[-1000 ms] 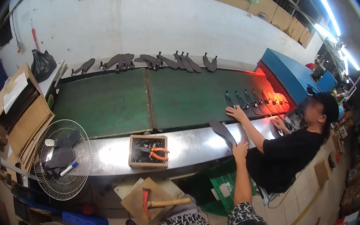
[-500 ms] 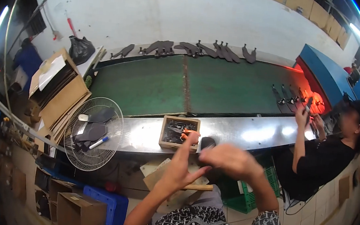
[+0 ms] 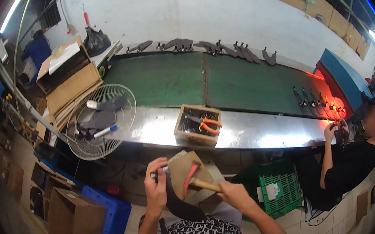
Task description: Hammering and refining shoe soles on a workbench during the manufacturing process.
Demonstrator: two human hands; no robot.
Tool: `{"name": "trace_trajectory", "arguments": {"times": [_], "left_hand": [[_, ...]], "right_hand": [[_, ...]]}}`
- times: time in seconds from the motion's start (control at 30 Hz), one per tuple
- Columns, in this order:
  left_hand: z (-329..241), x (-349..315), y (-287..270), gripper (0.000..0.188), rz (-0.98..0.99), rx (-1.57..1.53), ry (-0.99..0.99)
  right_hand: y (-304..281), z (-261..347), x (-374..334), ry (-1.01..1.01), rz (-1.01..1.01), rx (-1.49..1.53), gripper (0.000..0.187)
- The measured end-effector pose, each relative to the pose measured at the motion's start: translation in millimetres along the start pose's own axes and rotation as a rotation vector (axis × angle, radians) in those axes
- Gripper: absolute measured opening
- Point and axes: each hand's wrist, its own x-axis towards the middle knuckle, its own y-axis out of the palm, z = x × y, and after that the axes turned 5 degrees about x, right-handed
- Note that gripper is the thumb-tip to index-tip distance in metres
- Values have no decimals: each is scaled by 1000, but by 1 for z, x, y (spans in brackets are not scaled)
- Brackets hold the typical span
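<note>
Sole (image 3: 182, 208) in the left grip (image 3: 156, 187) has one end partly hidden.

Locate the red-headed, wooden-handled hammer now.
In the head view, the hammer is low, just right of centre: the right hand grips its handle, its head over the flat tan board.

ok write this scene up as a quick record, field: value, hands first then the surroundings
left hand: holding a dark shoe sole
right hand: gripping the red-headed hammer by its wooden handle
near the hammer: tan board
metal ledge: wooden box containing orange-handled pliers
belt: green, dark soles along the far edge
co-worker: at right, dressed in black
</note>
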Motion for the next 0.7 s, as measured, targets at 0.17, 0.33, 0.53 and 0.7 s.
{"name": "trace_trajectory", "arguments": {"times": [0.17, 0.33, 0.53, 0.7], "left_hand": [[67, 12, 34, 28, 79, 211, -87], [125, 24, 58, 57, 51, 579, 79], [131, 131, 79, 27, 186, 670, 236], [141, 166, 100, 19, 307, 1082, 234]], "right_hand": [[8, -14, -61, 315, -435, 440, 23], [-16, -7, -102, 494, -711, 819, 23], [-20, 6, -95, 378, -628, 1027, 16], [-3, 4, -87, 278, -672, 1001, 27]]}}
